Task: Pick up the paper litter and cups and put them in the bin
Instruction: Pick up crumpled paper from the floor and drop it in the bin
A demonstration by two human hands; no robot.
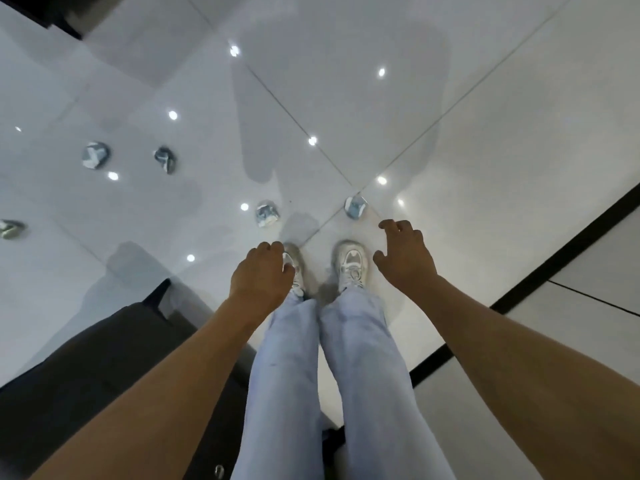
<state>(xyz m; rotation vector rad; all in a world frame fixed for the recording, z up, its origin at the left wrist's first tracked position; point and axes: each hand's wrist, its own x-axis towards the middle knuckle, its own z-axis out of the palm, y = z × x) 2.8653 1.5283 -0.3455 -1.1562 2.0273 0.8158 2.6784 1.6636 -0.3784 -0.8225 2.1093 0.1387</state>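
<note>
At the far left edge, a crumpled paper ball [10,229] is seen lying on the glossy white tiled floor [485,140], cut off by the frame. Further in, two more paper balls [95,154] [165,160] lie near each other, well apart from the feet. A dark piece of furniture [86,368], possibly a seat, is seen at the lower left. The left hand [263,275] is held loosely curled above the left shoe [294,268], with nothing grasped. A fourth ball [266,213] lies just ahead of the shoes. A fifth ball [355,206] rests on a tile joint, just beyond the right hand [403,254], whose fingers are relaxed and empty.
</note>
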